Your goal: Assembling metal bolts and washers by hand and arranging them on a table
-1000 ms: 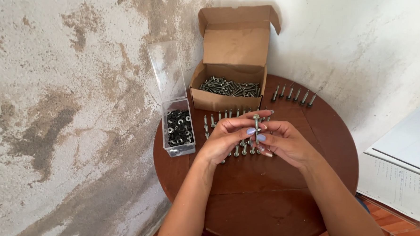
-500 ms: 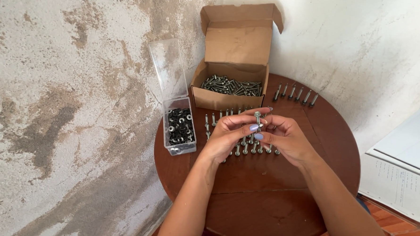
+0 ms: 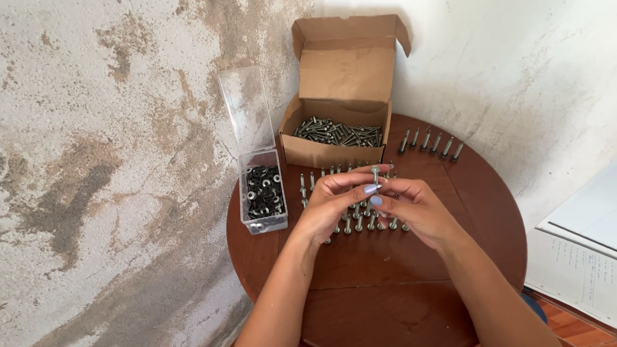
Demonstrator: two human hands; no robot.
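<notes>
Both hands met over the middle of the round wooden table (image 3: 386, 302), and between them I held one screw (image 3: 376, 174) upright, head up. My left hand (image 3: 335, 202) curled in from the side, fingers pinched narrow around the shank; my right hand (image 3: 418, 211) closed in against it, fingertips touching the same screw (whether a washer sat on it, I could not tell). Under my hands stood rows of upright screws (image 3: 358, 223), more of them in a short line (image 3: 431, 142) near the far edge. The open cardboard box (image 3: 330, 152) of loose screws sat just behind, and the clear plastic box (image 3: 265, 192) of dark washers lay to the left, lid up.
</notes>
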